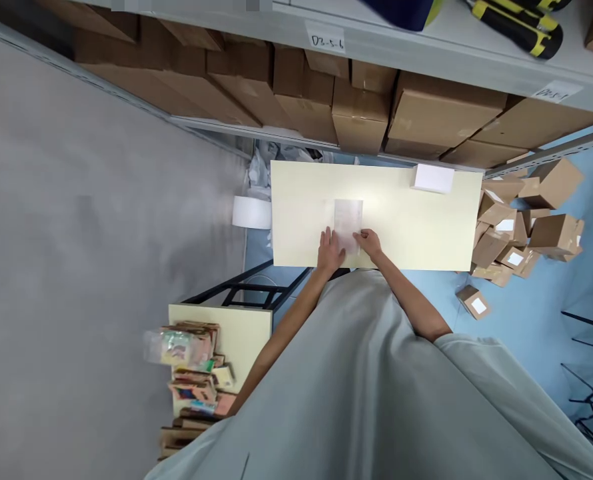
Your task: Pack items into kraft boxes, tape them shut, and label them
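A translucent plastic bag (pixel 348 219) lies flat on the pale yellow table (pixel 416 227), near its front edge. My left hand (pixel 330 251) rests at the bag's near left corner, fingers stretched flat on the table. My right hand (pixel 368 241) pinches the bag's near right corner, fingers curled. Both forearms reach in from below over my grey shirt.
A white stack of sheets (pixel 434 178) sits at the table's far right. A white roll (pixel 252 212) lies left of the table. Brown cartons (pixel 356 113) fill the shelf behind; small labelled boxes (pixel 521 227) are piled on the blue floor. A side table (pixel 236 330) holds stacked packets (pixel 191 380).
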A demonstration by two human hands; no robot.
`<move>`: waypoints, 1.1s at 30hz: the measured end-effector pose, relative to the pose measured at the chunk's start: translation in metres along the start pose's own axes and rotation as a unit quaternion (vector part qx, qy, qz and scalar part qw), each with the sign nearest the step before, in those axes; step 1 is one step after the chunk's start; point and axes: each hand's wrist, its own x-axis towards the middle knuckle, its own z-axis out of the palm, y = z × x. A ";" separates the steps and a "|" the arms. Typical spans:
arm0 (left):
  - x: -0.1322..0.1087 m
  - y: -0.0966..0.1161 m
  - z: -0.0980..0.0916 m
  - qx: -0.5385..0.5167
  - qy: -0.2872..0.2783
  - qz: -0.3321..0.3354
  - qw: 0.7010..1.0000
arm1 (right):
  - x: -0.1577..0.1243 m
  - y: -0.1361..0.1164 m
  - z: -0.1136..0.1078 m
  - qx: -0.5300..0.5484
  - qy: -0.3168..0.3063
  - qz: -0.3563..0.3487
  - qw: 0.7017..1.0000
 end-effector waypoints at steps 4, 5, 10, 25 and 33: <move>0.007 0.006 0.001 -0.010 -0.015 0.025 1.000 | 0.011 -0.004 0.001 0.020 -0.012 -0.010 1.000; 0.007 0.009 0.002 -0.008 -0.018 0.038 0.999 | 0.013 -0.003 -0.003 0.014 -0.004 -0.017 1.000; 0.004 0.026 0.010 -0.018 -0.044 0.100 0.994 | 0.010 0.023 -0.039 -0.027 0.056 -0.046 0.997; 0.018 0.104 0.061 -0.111 -0.140 0.152 0.972 | -0.028 0.100 -0.118 -0.064 0.137 -0.036 0.988; 0.004 0.121 0.039 -0.254 -0.091 0.058 0.961 | -0.057 0.067 -0.086 -0.121 0.084 -0.137 0.980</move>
